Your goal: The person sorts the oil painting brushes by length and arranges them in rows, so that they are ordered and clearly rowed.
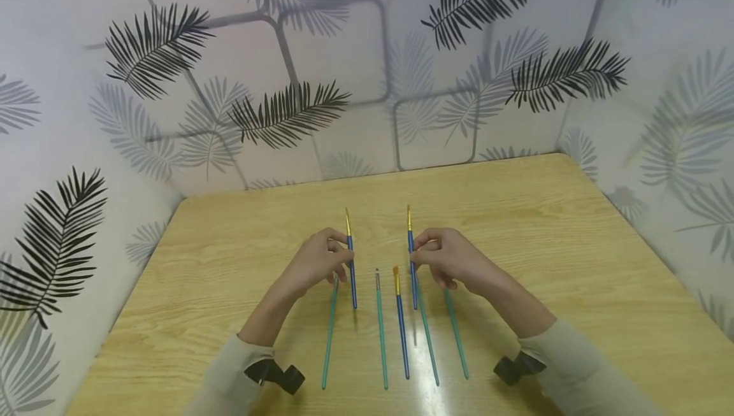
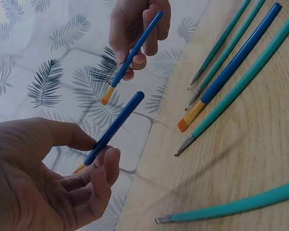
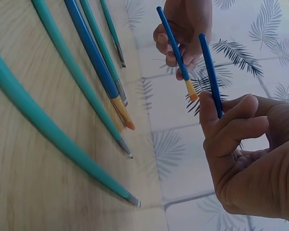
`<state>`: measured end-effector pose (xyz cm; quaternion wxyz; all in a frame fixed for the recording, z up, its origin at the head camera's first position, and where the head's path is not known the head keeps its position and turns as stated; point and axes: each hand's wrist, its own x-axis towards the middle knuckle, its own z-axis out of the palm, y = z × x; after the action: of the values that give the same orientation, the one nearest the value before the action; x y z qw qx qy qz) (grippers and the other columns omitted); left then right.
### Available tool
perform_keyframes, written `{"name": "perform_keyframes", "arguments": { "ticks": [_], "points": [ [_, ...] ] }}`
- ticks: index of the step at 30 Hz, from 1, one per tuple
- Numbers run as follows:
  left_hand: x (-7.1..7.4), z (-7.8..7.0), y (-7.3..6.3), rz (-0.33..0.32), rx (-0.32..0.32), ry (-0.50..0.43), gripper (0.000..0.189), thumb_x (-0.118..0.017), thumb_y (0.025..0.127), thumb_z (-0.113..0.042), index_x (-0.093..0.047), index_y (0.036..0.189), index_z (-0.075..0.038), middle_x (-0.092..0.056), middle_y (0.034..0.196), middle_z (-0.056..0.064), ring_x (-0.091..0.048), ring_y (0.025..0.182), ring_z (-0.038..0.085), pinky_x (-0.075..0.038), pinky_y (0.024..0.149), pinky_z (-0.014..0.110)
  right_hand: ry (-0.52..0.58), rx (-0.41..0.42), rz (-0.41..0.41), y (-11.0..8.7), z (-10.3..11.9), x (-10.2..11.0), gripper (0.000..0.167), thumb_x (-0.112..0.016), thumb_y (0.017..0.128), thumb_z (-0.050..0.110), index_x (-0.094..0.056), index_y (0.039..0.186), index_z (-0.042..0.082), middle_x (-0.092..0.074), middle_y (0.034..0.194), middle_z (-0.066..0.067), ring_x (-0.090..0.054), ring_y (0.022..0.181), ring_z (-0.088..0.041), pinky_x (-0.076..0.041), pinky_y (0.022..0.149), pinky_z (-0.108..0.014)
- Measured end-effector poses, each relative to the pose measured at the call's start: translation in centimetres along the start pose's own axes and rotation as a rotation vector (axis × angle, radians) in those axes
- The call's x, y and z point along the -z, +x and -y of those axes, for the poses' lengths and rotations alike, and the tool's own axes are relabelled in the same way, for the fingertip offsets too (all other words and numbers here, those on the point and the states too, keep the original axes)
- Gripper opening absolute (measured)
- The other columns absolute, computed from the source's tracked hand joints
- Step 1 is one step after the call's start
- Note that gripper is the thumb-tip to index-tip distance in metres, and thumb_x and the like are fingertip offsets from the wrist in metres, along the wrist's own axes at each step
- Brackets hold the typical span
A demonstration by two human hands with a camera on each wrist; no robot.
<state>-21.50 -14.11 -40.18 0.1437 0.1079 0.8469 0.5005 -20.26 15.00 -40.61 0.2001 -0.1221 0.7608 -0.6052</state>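
Observation:
My left hand (image 1: 322, 255) pinches a blue paintbrush (image 1: 352, 276) between thumb and fingers, its gold ferrule pointing away from me. A second blue paintbrush (image 1: 413, 288) is pinched by my right hand (image 1: 450, 255) in the same direction. Both brushes are held up off the table, roughly parallel and apart. Beneath them lies a third blue paintbrush (image 1: 402, 333) with a flat orange tip. Around it several green paintbrushes (image 1: 381, 339) are spread in a row on the wood. The left wrist view shows the left thumb pressing the blue handle (image 2: 116, 125) against the fingers.
The light wooden table (image 1: 241, 237) meets a wall (image 1: 338, 136) with a leaf pattern at its back edge. Dark wrist camera mounts (image 1: 275, 374) sit at both sleeves. One green brush (image 1: 329, 339) lies at the left of the row, another green brush (image 1: 457, 333) at the right.

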Motion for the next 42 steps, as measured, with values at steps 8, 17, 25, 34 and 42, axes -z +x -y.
{"name": "perform_keyframes", "arguments": {
  "ticks": [8, 17, 25, 34, 42],
  "points": [
    [0.6, -0.2, 0.7, 0.003, 0.007, -0.032, 0.045, -0.064, 0.1, -0.015, -0.051, 0.139, 0.002, -0.072, 0.101, 0.014, -0.073, 0.085, 0.045, -0.057, 0.065, 0.037, -0.009, -0.004, -0.013, 1.1, 0.2, -0.4, 0.027, -0.065, 0.099, 0.012, -0.056, 0.118, -0.005, -0.063, 0.069, -0.005, -0.044, 0.04, -0.008, -0.032, 0.038, -0.021],
    [0.9, 0.3, 1.8, 0.009, 0.008, -0.064, 0.046, -0.064, 0.1, -0.014, -0.049, 0.14, 0.002, -0.071, 0.103, 0.015, -0.072, 0.087, 0.045, -0.058, 0.066, 0.037, -0.017, -0.018, -0.018, 2.2, 0.3, -0.3, 0.028, -0.066, 0.098, 0.013, -0.056, 0.119, -0.002, -0.054, 0.059, -0.001, -0.039, 0.041, -0.008, -0.028, 0.039, -0.022],
    [0.8, 0.0, 2.3, 0.003, 0.001, -0.078, 0.049, -0.064, 0.1, -0.014, -0.047, 0.144, -0.001, -0.071, 0.103, 0.015, -0.072, 0.088, 0.046, -0.057, 0.067, 0.037, 0.007, 0.007, -0.005, 3.4, 0.3, 0.0, 0.032, -0.065, 0.098, 0.015, -0.055, 0.124, -0.001, -0.05, 0.06, 0.002, -0.037, 0.043, -0.009, -0.027, 0.042, -0.023],
    [1.0, 0.2, 3.7, 0.03, 0.015, -0.168, 0.05, -0.062, 0.103, -0.017, -0.044, 0.149, -0.006, -0.07, 0.108, 0.014, -0.07, 0.094, 0.046, -0.058, 0.072, 0.038, 0.012, -0.017, -0.009, 4.3, 0.8, 0.1, 0.031, -0.065, 0.099, 0.014, -0.054, 0.125, 0.002, -0.049, 0.06, 0.002, -0.03, 0.041, -0.007, -0.023, 0.042, -0.022],
    [1.1, 0.6, 4.5, 0.005, 0.033, -0.223, 0.05, -0.062, 0.103, -0.017, -0.045, 0.148, -0.006, -0.07, 0.108, 0.014, -0.071, 0.082, 0.027, -0.057, 0.071, 0.034, 0.004, -0.034, -0.036, 5.2, 0.7, 0.0, 0.033, -0.065, 0.1, 0.015, -0.055, 0.128, 0.0, -0.059, 0.067, -0.002, -0.03, 0.04, -0.007, -0.023, 0.041, -0.022]
  ]
}}
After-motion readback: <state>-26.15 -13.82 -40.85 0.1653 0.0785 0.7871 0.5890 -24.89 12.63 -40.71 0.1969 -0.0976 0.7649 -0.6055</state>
